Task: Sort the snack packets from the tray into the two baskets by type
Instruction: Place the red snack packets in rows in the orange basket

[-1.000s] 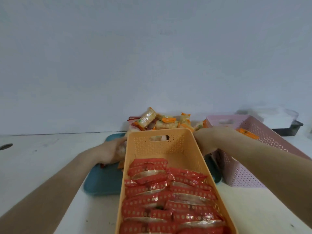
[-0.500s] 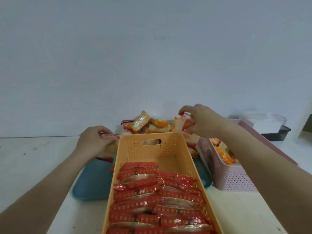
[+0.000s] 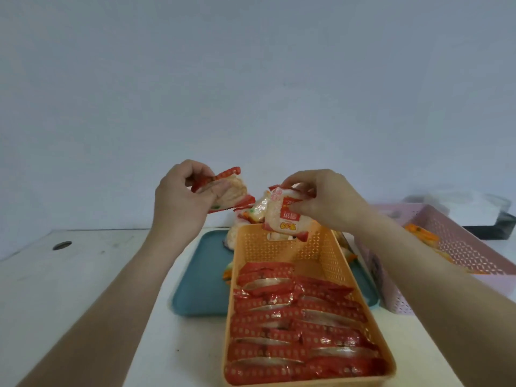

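both hands have risen since a moment ago: the left hand (image 3: pixel 178 199) pinches a red-edged packet (image 3: pixel 227 191) left of the orange basket (image 3: pixel 321 247), the right hand (image 3: pixel 326 202) grips a red-and-white packet (image 3: pixel 284 216) above its far rim; the teal tray (image 3: pixel 201 286) lies beneath.

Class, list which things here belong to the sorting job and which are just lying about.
Job: left hand and right hand, each holding a red packet; tray; orange basket; pink basket.

Lying about: black container, right rear.
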A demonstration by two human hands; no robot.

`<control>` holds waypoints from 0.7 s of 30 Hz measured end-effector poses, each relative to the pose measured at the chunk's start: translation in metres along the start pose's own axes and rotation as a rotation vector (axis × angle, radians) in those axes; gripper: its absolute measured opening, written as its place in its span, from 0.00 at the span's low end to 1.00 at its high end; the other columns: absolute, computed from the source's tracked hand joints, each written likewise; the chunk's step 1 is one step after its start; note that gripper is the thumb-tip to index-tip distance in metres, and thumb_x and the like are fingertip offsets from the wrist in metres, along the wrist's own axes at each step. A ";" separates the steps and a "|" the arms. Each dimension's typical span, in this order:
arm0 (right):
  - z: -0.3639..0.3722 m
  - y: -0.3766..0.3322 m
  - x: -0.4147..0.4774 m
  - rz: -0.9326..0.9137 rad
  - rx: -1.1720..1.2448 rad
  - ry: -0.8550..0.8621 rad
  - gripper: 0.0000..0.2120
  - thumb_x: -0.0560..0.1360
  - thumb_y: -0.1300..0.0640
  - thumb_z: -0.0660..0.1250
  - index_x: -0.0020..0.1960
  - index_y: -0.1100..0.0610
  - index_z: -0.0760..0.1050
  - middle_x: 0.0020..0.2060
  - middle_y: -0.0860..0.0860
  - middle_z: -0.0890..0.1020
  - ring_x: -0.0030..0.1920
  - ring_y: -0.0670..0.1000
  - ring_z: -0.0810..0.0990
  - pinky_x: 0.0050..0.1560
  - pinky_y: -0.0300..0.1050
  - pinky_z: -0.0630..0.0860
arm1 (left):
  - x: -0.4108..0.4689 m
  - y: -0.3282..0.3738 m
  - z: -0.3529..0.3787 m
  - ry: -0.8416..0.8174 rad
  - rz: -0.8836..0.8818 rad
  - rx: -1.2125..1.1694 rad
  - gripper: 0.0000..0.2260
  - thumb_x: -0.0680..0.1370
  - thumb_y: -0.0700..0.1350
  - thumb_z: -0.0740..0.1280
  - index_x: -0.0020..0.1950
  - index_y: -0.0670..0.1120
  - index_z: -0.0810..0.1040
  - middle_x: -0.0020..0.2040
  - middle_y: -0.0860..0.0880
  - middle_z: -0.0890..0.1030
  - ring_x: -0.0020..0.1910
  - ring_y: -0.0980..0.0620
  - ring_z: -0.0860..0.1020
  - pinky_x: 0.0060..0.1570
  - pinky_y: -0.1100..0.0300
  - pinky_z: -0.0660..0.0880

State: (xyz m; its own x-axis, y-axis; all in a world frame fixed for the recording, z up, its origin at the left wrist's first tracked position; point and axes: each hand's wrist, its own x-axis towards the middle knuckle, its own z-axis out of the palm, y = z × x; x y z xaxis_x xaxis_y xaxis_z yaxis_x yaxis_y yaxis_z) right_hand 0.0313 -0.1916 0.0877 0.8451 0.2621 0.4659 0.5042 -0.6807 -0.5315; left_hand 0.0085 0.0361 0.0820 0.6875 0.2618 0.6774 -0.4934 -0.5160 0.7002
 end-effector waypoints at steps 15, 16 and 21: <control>0.033 -0.001 -0.020 0.010 -0.064 -0.436 0.10 0.76 0.59 0.66 0.54 0.58 0.83 0.48 0.52 0.85 0.48 0.49 0.81 0.51 0.43 0.76 | -0.028 -0.012 0.036 -0.372 0.093 0.102 0.12 0.71 0.46 0.75 0.39 0.53 0.72 0.41 0.55 0.81 0.42 0.57 0.79 0.44 0.57 0.76; 0.028 0.000 -0.020 0.013 -0.096 -0.419 0.10 0.76 0.59 0.66 0.53 0.56 0.84 0.47 0.50 0.85 0.47 0.47 0.81 0.50 0.41 0.76 | -0.031 -0.015 0.040 -0.413 0.109 0.146 0.11 0.71 0.47 0.75 0.40 0.53 0.72 0.41 0.55 0.81 0.43 0.58 0.79 0.45 0.58 0.75; 0.020 0.010 -0.019 0.130 -0.125 -0.240 0.08 0.75 0.54 0.67 0.52 0.52 0.81 0.47 0.50 0.83 0.46 0.48 0.80 0.47 0.41 0.74 | -0.036 -0.026 0.045 -0.716 0.161 0.447 0.09 0.74 0.56 0.69 0.47 0.57 0.72 0.46 0.55 0.80 0.47 0.54 0.77 0.48 0.54 0.75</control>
State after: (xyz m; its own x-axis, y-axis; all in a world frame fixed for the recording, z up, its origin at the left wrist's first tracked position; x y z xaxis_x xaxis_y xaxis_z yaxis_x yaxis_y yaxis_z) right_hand 0.0238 -0.1896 0.0601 0.9266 0.3109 0.2114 0.3754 -0.7941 -0.4779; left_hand 0.0202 0.0032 0.0296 0.8717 -0.3425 0.3505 -0.4614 -0.8147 0.3514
